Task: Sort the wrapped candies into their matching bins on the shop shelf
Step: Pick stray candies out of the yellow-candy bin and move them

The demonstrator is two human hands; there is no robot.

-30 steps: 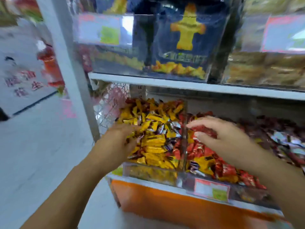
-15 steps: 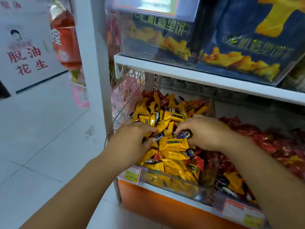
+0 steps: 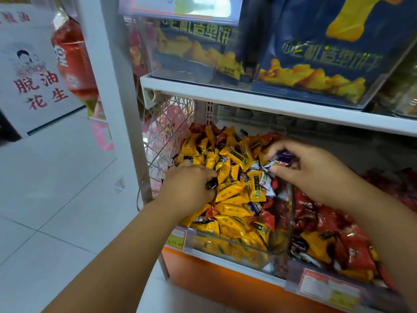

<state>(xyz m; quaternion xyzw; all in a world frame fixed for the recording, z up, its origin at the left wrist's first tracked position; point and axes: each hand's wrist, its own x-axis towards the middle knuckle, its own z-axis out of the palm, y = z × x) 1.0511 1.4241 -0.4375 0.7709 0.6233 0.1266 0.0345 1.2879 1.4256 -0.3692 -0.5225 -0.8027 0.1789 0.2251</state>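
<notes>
A clear bin (image 3: 228,245) on the lower shelf is heaped with yellow wrapped candies (image 3: 232,193), with some red and purple-white ones mixed in. My left hand (image 3: 189,186) lies on the left of the heap, fingers curled round a dark-wrapped candy (image 3: 211,183). My right hand (image 3: 316,170) hovers over the bin's right side and pinches purple-white candies (image 3: 282,160). To the right, a second bin (image 3: 327,288) holds mostly red candies (image 3: 338,224) with a few yellow ones.
A white shelf board (image 3: 248,98) hangs low over the bins, carrying clear boxes of blue biscuit packs (image 3: 316,59). A white upright post (image 3: 117,86) and a wire mesh side panel (image 3: 167,132) stand at the left. An orange base (image 3: 225,283) runs below; tiled floor lies to the left.
The view has closed in on the left bin. My right hand has lifted back toward the right with purple-white candies in its fingers. My left hand has stayed on the heap's left side.
</notes>
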